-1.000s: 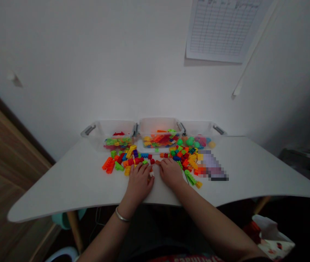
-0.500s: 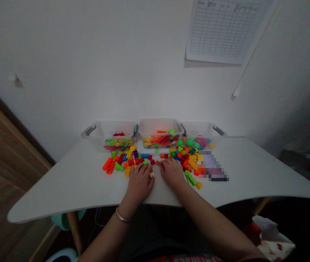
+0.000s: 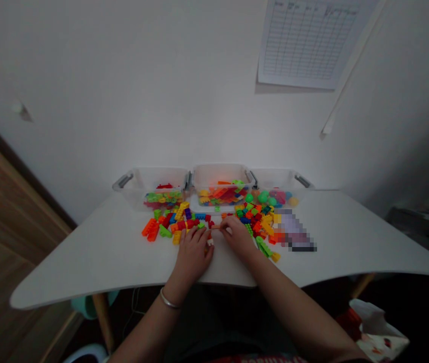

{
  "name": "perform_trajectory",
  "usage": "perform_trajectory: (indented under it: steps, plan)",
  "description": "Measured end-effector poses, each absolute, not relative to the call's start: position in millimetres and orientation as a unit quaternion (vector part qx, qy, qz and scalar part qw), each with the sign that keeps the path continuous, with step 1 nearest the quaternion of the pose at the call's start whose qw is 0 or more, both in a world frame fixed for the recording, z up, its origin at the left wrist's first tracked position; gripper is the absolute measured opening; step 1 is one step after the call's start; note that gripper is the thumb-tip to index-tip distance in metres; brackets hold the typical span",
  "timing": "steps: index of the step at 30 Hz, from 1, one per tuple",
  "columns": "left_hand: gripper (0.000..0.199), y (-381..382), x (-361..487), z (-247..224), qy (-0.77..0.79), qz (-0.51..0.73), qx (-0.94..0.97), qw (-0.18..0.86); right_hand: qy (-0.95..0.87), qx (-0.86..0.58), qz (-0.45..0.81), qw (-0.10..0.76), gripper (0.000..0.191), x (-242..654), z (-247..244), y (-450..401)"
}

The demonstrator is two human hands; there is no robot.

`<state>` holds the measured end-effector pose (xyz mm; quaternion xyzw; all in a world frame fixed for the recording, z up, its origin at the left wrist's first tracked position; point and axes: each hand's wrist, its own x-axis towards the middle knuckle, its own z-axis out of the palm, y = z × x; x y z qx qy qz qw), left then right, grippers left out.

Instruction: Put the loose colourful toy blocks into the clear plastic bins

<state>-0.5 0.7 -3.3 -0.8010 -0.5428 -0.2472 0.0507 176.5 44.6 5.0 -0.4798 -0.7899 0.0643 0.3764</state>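
Between finger and thumb, my right hand [image 3: 236, 236] pinches a small orange-brown piece [image 3: 216, 227] just above the white table [image 3: 116, 262]. My left hand [image 3: 193, 249] rests over some blocks, its fingers bent. A white piece [image 3: 210, 242] shows beside its thumb; whether the fingers grip anything is hidden. Orange blocks [image 3: 150, 229], a green block [image 3: 165, 231] and a yellow block [image 3: 177, 237] lie left of my left hand. Mixed blocks [image 3: 265, 222] are piled right of my right hand, with a long green piece [image 3: 263, 246] near the wrist.
Three clear bins stand along the wall: the left bin [image 3: 138, 194] and middle bin [image 3: 220, 174] hold coloured pieces, the right bin [image 3: 280, 176] holds balls. A pixelated flat object [image 3: 297, 232] lies at the right. A printed sheet [image 3: 299, 45] hangs on the wall.
My right hand has turned and its fingers have drawn together on the orange-brown piece, which has shifted slightly left. My left hand has hardly moved.
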Motion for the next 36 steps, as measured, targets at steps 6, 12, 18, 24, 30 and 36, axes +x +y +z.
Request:
perform_trajectory:
  steps: [6, 12, 18, 24, 30, 36]
  plan:
    - [0.039, 2, -2, -5, -0.537, -0.258, -0.801, 0.057, -0.692, -0.476, -0.01, 0.542, 0.018, 200, 43, 64]
    - [0.04, 2, -2, -5, -0.543, -0.251, -0.8, 0.046, -0.614, -0.496, -0.065, 0.61, 0.022, 228, 81, 87]
    - [0.04, 3, -3, -7, -0.54, -0.257, -0.8, 0.049, -0.62, -0.554, -0.126, 0.542, 0.021, 237, 95, 114]
    - [0.04, 2, -3, -7, -0.54, -0.256, -0.8, 0.049, -0.657, -0.594, -0.161, 0.435, 0.022, 241, 91, 125]
    - [0.04, 2, -2, -5, -0.544, -0.25, -0.8, 0.043, -0.688, -0.582, -0.13, 0.414, 0.037, 247, 61, 125]
    - [0.04, 2, -2, -4, -0.544, -0.25, -0.8, 0.044, -0.709, -0.565, -0.136, 0.4, 0.053, 245, 48, 121]
